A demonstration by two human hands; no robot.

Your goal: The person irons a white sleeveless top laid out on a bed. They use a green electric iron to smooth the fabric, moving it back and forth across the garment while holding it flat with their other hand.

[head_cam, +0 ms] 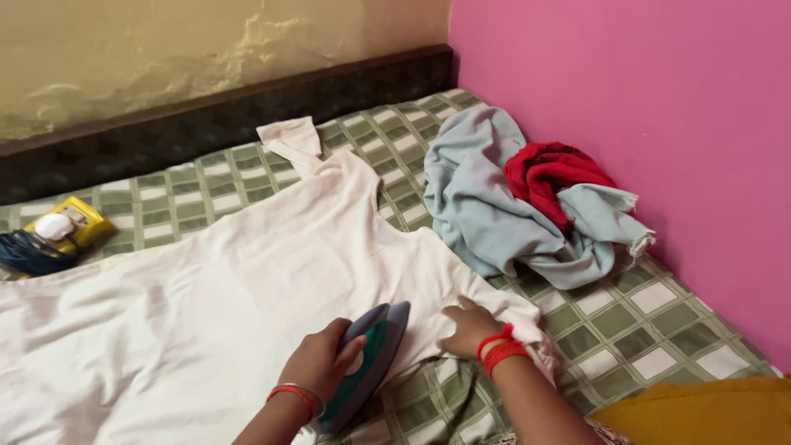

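Pale pink shirt (247,288) mostly smoothed; hem corner left. Iron (371,358) gripped by left hand (321,363); cloth pinned flat under right hand (471,327), fingers spread.

Checked bed (659,330) bears pale garment (206,305), crumpled clothes (494,214)

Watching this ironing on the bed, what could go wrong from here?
The right hand presses the pale garment flat close beside the iron that the left hand holds, so a slip could burn fingers. The iron works on a soft checked bedsheet; resting too long might scorch the cloth. The crumpled grey and red clothes lie nearby and could get touched.
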